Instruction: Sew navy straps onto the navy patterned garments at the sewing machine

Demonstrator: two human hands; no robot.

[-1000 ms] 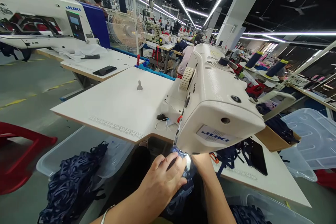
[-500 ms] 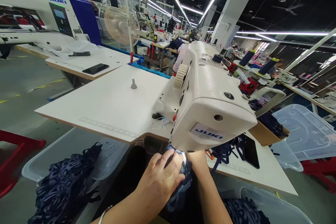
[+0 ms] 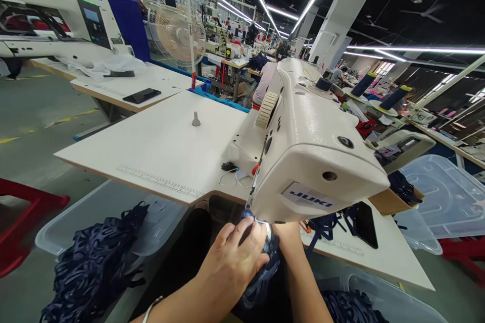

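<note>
A white sewing machine stands right in front of me, its head end facing me. Under the end of it, my left hand presses bent fingers and thumb on a dark blue piece of fabric, which hangs down over my lap. The upper edge of that fabric runs up beneath the machine head. On the other side is my right hand, close against the same fabric. Its fingers are hidden behind the machine head and the cloth. The needle area is also out of sight.
Clear plastic bins with dark blue strips stand below the table on both sides. A black phone, navy straps and orange-handled snips lie at the right. Behind are a cardboard box and a fan.
The view has shifted slightly, so the machine appears a little larger and farther right. Both hands stay at nearly the same place on the fabric.
</note>
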